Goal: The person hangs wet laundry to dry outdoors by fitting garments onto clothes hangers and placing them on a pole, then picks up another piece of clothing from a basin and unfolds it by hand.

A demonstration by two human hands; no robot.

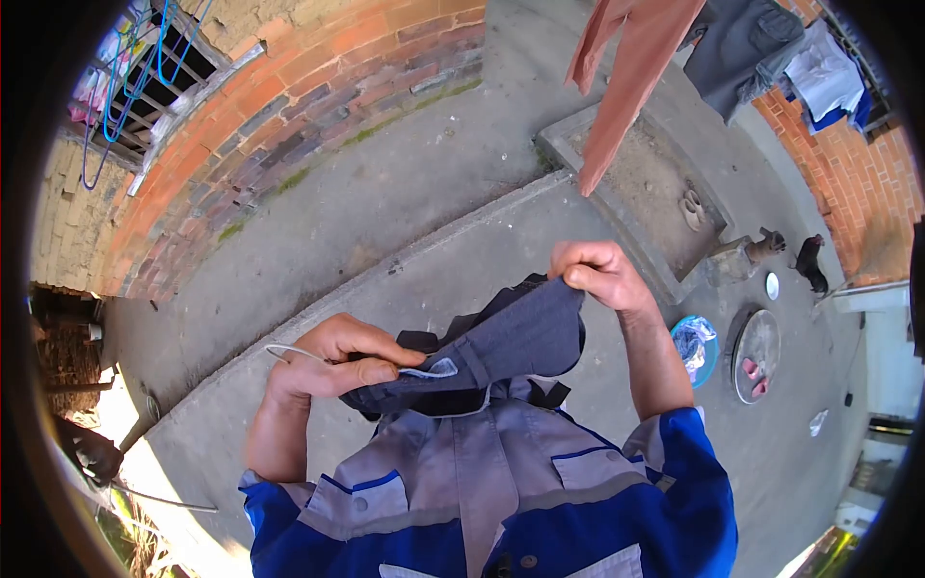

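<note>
A dark grey garment (pixel 511 337) is stretched between my two hands in front of my chest. My left hand (pixel 337 356) grips its left end, thumb and fingers pinched on the cloth near a pale blue-white patch. A thin light hook, like part of a hanger (pixel 289 351), sticks out at the left of this hand; the rest of it is hidden. My right hand (pixel 602 275) pinches the garment's upper right corner. The cloth between the hands slants up to the right.
Pink trousers (pixel 636 87), grey trousers (pixel 742 58) and a white cloth (pixel 826 72) hang above. On the concrete ground are a blue basin (pixel 713 356) with clothes, a round lid (pixel 756 352), a dark animal (pixel 811 265) and slippers (pixel 691 209). Blue hangers (pixel 120 106) hang at upper left.
</note>
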